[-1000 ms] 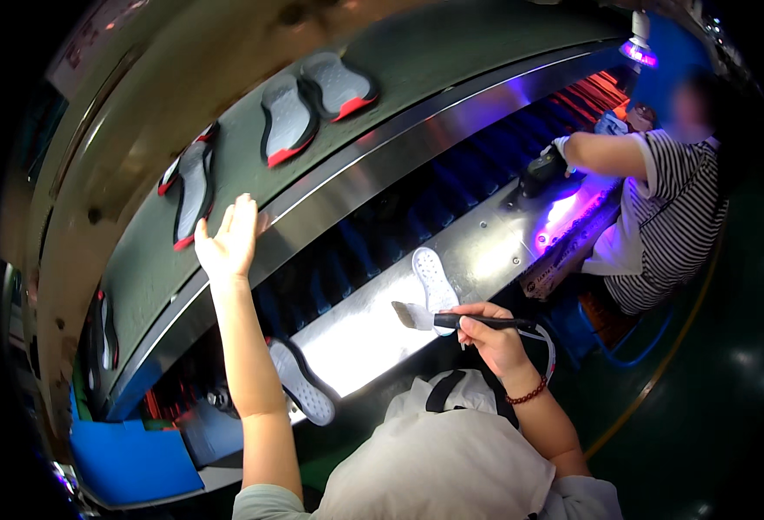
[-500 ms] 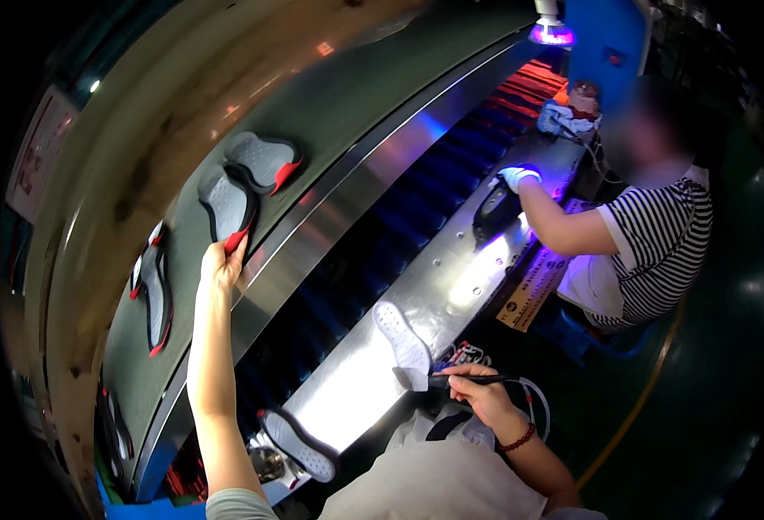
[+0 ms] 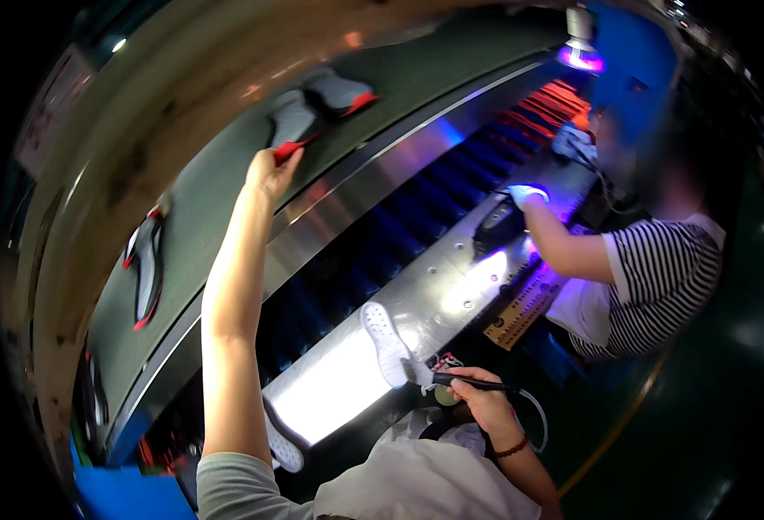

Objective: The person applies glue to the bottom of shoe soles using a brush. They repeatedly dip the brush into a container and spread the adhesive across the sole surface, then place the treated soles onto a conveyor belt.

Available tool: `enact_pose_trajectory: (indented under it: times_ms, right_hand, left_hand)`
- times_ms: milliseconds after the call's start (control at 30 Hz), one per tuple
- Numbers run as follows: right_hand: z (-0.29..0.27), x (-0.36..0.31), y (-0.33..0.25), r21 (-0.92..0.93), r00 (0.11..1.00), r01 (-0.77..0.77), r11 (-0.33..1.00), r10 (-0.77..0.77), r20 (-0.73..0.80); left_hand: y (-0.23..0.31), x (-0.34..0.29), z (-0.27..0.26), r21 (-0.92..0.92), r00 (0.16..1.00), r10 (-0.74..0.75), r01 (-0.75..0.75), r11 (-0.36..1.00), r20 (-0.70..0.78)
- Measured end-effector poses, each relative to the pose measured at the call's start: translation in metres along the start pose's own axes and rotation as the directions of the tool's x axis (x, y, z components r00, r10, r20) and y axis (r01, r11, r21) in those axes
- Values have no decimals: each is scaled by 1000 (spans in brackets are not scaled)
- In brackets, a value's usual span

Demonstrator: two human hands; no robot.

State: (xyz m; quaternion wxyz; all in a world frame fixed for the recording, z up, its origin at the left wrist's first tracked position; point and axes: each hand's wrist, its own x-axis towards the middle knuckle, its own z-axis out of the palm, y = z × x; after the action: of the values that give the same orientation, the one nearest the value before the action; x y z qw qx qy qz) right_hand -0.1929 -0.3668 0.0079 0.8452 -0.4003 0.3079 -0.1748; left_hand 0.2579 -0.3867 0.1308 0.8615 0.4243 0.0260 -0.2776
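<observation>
My left hand (image 3: 271, 178) reaches far over the conveyor belt, fingers closed on the red heel end of a grey shoe sole (image 3: 293, 121). A second grey sole with a red end (image 3: 340, 91) lies just beyond it. My right hand (image 3: 486, 406) grips the black handle of a brush (image 3: 460, 380) with a flat pale head and a white tube behind. The brush head is at the near end of a light grey sole piece (image 3: 382, 334) on the metal bench. Partly hidden by my left forearm, another sole (image 3: 285, 446) lies at the bench's near end.
More soles (image 3: 148, 269) lie on the green belt (image 3: 217, 225) at left. A metal rail (image 3: 313, 212) borders it. A co-worker in a striped top (image 3: 659, 286) sits at right, a gloved hand (image 3: 529, 192) at a dark shoe part (image 3: 496, 225). A purple-lit lamp (image 3: 581, 56) hangs beyond.
The view has shifted. My left hand has moved farther out and to the right, still on the sole's red end. The brush stays at the near end of the bench sole.
</observation>
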Motion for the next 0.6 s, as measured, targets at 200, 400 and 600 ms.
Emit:
enact_pose_trajectory:
  times_ms: [200, 400, 600]
  right_hand:
    - [5, 14, 7, -2, 995, 0, 1000, 0, 103]
    - [30, 32, 7, -3, 992, -51, 999, 51, 112]
    - [56, 34, 13, -16, 995, 49, 999, -47, 86]
  left_hand:
    - [29, -140, -110, -7, 985, -75, 77, 997, 155]
    - [8, -290, -191, -163, 991, 26, -5, 987, 131]
    - [-11, -284, -213, -81, 980, 73, -58, 995, 187]
